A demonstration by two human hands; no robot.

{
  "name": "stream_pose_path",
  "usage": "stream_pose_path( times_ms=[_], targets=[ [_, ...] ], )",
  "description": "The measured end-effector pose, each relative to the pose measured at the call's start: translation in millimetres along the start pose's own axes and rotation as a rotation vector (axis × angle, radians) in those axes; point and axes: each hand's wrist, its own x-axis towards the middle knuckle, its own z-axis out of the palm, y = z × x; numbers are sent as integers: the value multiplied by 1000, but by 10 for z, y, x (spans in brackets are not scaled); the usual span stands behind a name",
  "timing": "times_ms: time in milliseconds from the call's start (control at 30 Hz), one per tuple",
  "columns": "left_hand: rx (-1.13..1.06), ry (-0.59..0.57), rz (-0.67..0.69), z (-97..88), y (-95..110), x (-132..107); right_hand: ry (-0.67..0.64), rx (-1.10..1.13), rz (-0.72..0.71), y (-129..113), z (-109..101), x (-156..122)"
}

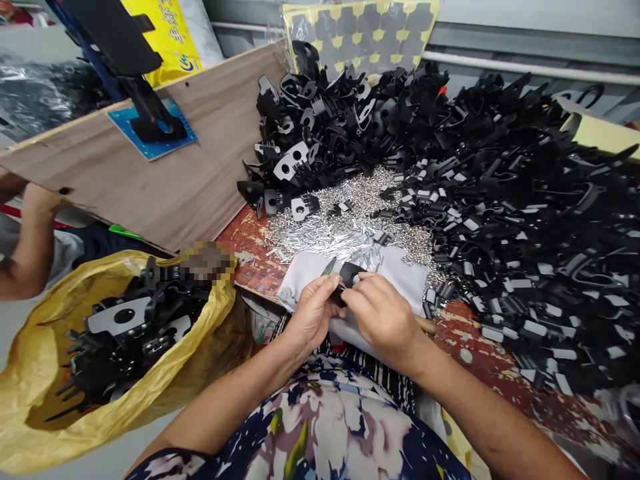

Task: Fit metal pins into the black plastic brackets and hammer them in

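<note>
My left hand point(316, 308) and my right hand point(377, 310) meet at the table's front edge over a grey cloth point(303, 270). Between them is a small black plastic part point(351, 272), gripped by the fingers of both hands and partly hidden by them. A pointed dark tip with a green spot rises beside my left thumb; I cannot tell what it belongs to. Just beyond the hands lie a heap of thin metal pins point(330, 241) and a spread of small metal springs point(370, 190).
Black plastic clip parts point(500, 173) are piled over the back and right. At left, a yellow sack point(30, 373) holds more black clips. A wooden board point(200, 153) stands behind it, with another person's arm point(30, 247) beyond. A yellow-and-grey sheet point(370, 33) leans at the back.
</note>
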Motion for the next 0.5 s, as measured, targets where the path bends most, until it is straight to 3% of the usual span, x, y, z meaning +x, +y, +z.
stream_pose_path(
  times_ms=[133,333,433,500],
  targets=[
    [-49,27,65,61,-28,-32,18,-220,-124,-94,71,24],
    [37,-84,-14,-23,90,-206,35,-38,-5,-90,34,-50],
    [220,-77,93,-184,147,-357,38,56,51,-132,48,-95],
    [465,-32,157,-345,203,-466,-66,108,91,-119,73,-147]
  ],
)
